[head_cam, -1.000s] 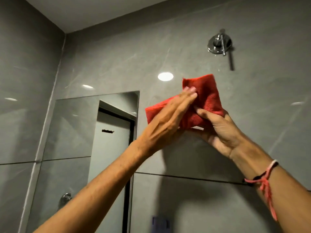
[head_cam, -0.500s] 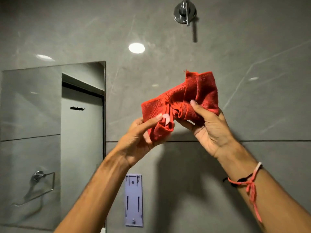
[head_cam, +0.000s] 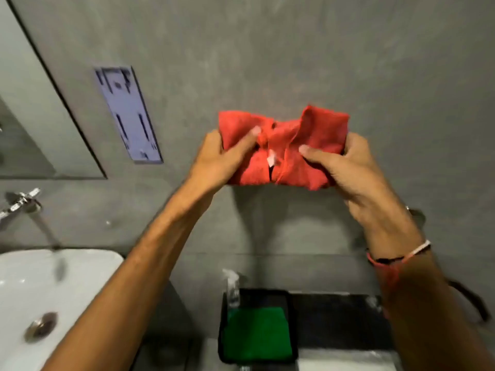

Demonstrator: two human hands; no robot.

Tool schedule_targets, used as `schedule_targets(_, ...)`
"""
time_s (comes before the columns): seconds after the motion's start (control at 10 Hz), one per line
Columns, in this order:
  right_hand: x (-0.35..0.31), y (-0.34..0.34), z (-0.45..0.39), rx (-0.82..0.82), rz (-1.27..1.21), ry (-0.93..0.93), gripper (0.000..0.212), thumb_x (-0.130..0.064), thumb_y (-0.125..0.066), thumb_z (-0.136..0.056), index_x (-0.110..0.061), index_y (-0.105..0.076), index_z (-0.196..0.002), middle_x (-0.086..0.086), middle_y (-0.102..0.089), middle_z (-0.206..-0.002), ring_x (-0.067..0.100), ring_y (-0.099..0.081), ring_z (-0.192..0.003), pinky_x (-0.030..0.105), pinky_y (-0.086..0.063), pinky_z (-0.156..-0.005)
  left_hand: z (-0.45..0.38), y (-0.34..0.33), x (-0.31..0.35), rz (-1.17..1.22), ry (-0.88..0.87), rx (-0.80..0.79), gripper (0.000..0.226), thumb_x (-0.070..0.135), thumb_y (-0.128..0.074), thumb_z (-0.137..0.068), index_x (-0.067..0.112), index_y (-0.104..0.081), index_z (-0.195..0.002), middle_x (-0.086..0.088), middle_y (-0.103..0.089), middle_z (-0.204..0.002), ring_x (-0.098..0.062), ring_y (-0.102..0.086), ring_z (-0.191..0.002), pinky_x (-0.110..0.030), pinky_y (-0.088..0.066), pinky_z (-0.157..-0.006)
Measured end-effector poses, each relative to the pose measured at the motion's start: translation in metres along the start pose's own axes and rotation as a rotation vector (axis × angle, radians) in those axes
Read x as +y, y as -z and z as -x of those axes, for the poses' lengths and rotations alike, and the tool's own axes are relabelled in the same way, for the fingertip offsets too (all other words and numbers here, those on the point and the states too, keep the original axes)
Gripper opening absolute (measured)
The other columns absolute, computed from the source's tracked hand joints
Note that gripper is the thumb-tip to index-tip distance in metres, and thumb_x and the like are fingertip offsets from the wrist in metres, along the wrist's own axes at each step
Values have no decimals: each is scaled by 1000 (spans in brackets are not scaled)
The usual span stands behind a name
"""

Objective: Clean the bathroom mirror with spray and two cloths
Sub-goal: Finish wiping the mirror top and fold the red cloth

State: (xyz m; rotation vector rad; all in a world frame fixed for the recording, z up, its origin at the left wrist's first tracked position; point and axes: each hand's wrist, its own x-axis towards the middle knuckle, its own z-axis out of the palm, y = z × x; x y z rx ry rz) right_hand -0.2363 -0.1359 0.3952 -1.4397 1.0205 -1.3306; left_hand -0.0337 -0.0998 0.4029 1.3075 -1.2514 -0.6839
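— Both hands are seen in the head view, raised before the grey wall: the left hand (head_cam: 214, 159) is closed on the left end of the red cloth (head_cam: 284, 148), and the right hand (head_cam: 351, 167) is closed on its right end, with the thumbs pressed onto the front. The cloth is held bunched between them, a small white tag shown near its middle.

— And the rest of the task's things?

— Only the lower corner of the mirror (head_cam: 24, 103) is caught, well off to the left. The spray bottle (head_cam: 232, 287) is stood at the back edge of a black tray (head_cam: 293, 325) on the tabletop below, and a green cloth (head_cam: 257, 333) is laid flat in that tray.

— Which step is judged to be in hand?

— The red cloth is probably being folded or gathered; whether for wiping or for putting down cannot be told. Next, either a return to the mirror or a lowering of the cloth toward the tray would be called for.
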Motion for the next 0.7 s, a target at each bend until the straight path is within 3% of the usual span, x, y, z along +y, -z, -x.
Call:
schedule_targets(0.1,94,19,22,-4,-15,-283,29,8,-61,-90,-18,-69,-80,-9,-75,-68,5,-69,-61,24,-57,-60,37,-27,-90,41,379,-109,48,22,-80,-80,8,-67,-123,-10,-76,-118,-21,-71,-108,-37,-56,-100)
schedule_targets(0.2,196,28,37,130,48,-611,34,9,-50,-88,-15,-55,-64,0,-58,-54,17,-52,-52,30,-38,-60,78,-56,-170,45,658,-119,59,14,-79,-71,-1,-63,-125,-21,-72,-121,-30,-67,-105,-48,-56,-98)
schedule_targets(0.3,279,23,69,108,130,-776,37,7,-52,-89,-16,-53,-59,-6,-52,-41,18,-40,-49,19,-33,-43,118,-79,-239,-22,718,-123,25,-9,-71,-83,6,-70,-103,-10,-75,-98,-23,-68,-86,-35,-57,-76)
schedule_targets(0.4,348,18,97,65,163,-844,30,10,-58,-88,-14,-67,-73,3,-69,-62,18,-48,-57,19,-41,-44,143,-99,-302,-107,727,-68,40,-22,-63,-79,15,-62,-93,-13,-75,-93,-17,-66,-78,-36,-57,-75)
schedule_targets(0.5,398,14,110,163,177,-917,34,11,-68,-88,3,-69,-121,30,-74,-115,31,-66,-93,44,-60,-90,157,-112,-355,-207,713,-87,50,-25,-60,-78,-1,-53,-122,-34,-68,-114,-20,-61,-82,-27,-57,-71)
schedule_targets(0.6,426,12,119,108,187,-896,51,17,-61,-90,4,-59,-139,35,-66,-133,40,-66,-113,54,-58,-100,164,-112,-387,-281,752,-164,58,-18,-65,-81,1,-49,-133,-29,-65,-124,-31,-68,-100,-28,-58,-84)
schedule_targets(0.7,434,13,123,-4,247,-905,56,17,-53,-92,2,-53,-147,34,-63,-140,35,-64,-116,43,-58,-91,171,-110,-395,-470,697,-300,65,-8,-62,-87,6,-43,-148,-22,-56,-144,-39,-55,-132,-41,-44,-112)
